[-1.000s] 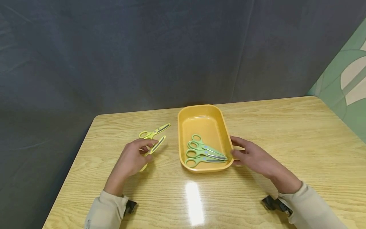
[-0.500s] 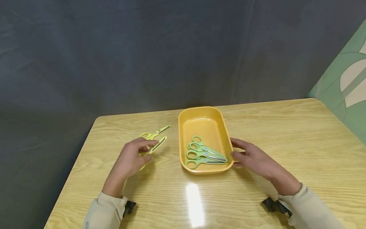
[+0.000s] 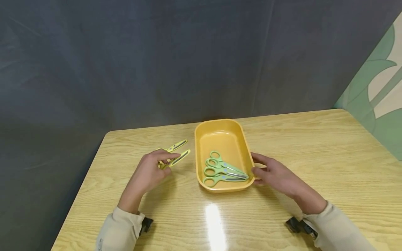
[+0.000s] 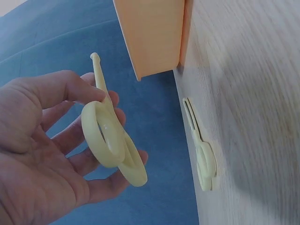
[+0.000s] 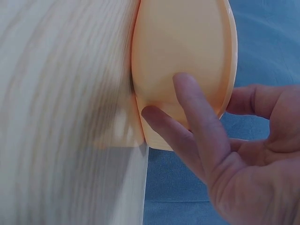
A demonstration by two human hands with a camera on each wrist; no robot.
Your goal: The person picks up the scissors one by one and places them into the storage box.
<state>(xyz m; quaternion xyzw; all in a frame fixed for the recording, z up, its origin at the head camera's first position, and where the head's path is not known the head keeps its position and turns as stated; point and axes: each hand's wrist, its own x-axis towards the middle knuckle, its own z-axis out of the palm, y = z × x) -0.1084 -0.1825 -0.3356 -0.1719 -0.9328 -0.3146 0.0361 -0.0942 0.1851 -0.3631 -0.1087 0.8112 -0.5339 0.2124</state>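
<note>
Pinched between the thumb and fingers of my left hand is a pair of yellow scissors, lifted off the table with the handle loops toward the palm. Its covered-looking blade end points at the tray. A second pair of yellow scissors lies flat on the table just beyond, partly hidden by the hand in the head view. My right hand grips the right side of an orange-yellow tray, thumb at the rim and fingers against the outer wall. Several green scissors lie overlapping inside the tray's near half.
The wood-grain table extends to both sides of the tray. A dark cloth hangs behind its far edge, and a green patterned wall stands at the right.
My left hand has shifted slightly right with the yellow scissors, closer to the tray. The right hand keeps its hold on the tray, and the view has tilted slightly.
</note>
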